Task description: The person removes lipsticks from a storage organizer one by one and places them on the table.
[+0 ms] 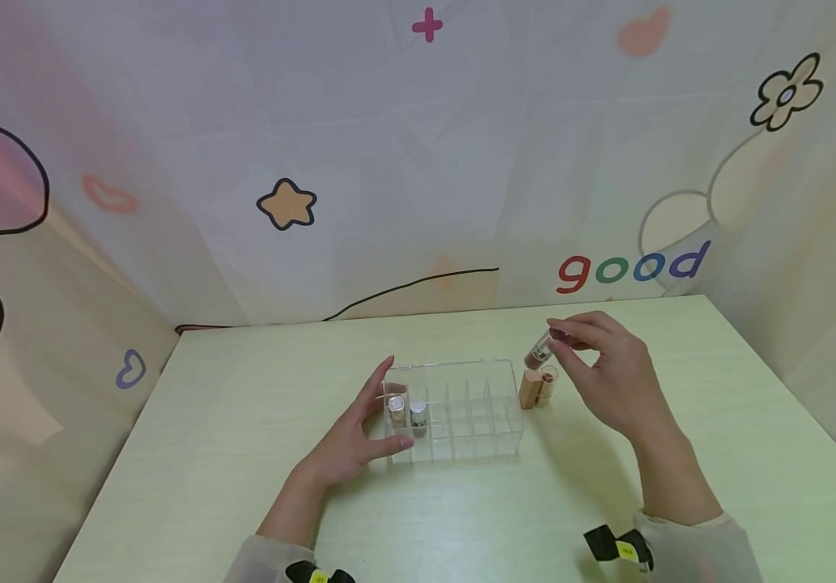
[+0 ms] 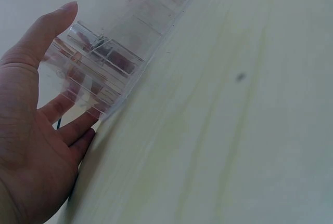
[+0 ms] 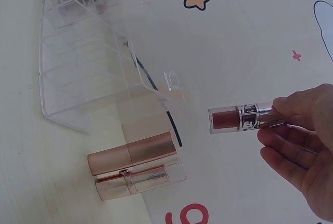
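Observation:
My right hand (image 1: 610, 376) pinches a lipstick tube (image 3: 234, 118) by its shiny metallic end, with the clear end showing a brownish-red colour. It is held up in the air, tilted, above two more tubes. Those stand side by side on the table: a rose-gold lipstick (image 3: 132, 154) and a clear-and-gold lipstick (image 3: 143, 179). My left hand (image 1: 359, 433) grips the left end of a clear divided lipstick organizer (image 1: 472, 413), thumb at the front and fingers behind. Two silver-topped tubes, one a lipstick (image 1: 418, 414), stand in its leftmost slots.
The pale wood-grain table (image 1: 243, 486) reaches back to a printed curtain (image 1: 403, 162) with a star and the word "good". More curtain hangs along the left and right sides. Thin clear dividers split the organizer into narrow slots.

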A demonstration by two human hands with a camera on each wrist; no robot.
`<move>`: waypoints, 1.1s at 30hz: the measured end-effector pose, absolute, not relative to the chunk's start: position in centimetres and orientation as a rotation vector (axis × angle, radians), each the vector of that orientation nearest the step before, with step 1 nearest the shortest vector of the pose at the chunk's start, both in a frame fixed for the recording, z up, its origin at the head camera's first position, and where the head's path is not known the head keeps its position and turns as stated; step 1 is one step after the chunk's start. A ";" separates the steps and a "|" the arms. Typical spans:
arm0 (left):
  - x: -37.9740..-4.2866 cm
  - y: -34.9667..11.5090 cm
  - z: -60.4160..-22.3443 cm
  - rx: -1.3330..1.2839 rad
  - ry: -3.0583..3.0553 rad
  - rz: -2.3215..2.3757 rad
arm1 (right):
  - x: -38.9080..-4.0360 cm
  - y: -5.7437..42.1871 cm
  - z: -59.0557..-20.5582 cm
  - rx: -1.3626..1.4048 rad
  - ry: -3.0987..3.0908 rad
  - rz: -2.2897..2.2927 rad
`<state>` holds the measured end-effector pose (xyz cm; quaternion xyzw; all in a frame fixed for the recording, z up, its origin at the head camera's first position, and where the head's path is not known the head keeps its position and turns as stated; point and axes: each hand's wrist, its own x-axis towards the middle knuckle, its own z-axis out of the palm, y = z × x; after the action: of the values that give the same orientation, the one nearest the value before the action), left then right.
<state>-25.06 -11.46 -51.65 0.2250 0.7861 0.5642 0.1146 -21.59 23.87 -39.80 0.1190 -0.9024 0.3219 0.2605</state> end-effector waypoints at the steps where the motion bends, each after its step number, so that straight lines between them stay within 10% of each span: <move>1: -25.1 -11.5 -51.7 0.662 2.303 1.655 | -21.6 23.9 -39.8 0.322 -2.442 0.870; 33: -25.1 -11.5 -51.7 0.651 2.308 1.648 | -21.6 25.1 -39.7 0.261 -2.456 0.873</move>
<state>-25.05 -11.53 -51.66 0.2223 0.7879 0.5626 0.1155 -21.64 25.12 -39.67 0.0961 -0.9058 0.3221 0.2578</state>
